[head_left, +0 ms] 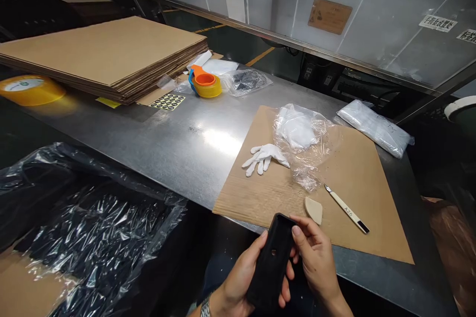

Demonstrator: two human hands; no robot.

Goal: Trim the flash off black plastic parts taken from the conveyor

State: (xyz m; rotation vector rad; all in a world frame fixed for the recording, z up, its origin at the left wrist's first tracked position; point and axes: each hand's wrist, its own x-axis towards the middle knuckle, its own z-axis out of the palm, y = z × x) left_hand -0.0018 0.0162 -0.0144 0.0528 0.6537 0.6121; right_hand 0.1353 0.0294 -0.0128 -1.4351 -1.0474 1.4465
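A long black case [270, 262], hollow at its far end and with a small hole in its face, is held tilted in front of the table's near edge. My left hand [241, 275] wraps round it from the left and beneath. On its upper right rim, the thumb and fingers of my right hand [316, 260] are closed. Just beyond lie a beige wedge-shaped pad [313, 210] and a white-handled craft knife [346, 209] marked A26. A white glove [265, 158] rests farther off, beside a clear plastic bag [297, 129] with white cloth inside.
A brown cardboard sheet [238, 193] covers part of the metal table [174, 143]. Stacked cardboard [111, 49], a tape dispenser [206, 83] and a tape roll [31, 90] stand left. A white plastic-wrapped packet [375, 128] lies right. Black plastic bagging [96, 228] is at lower left.
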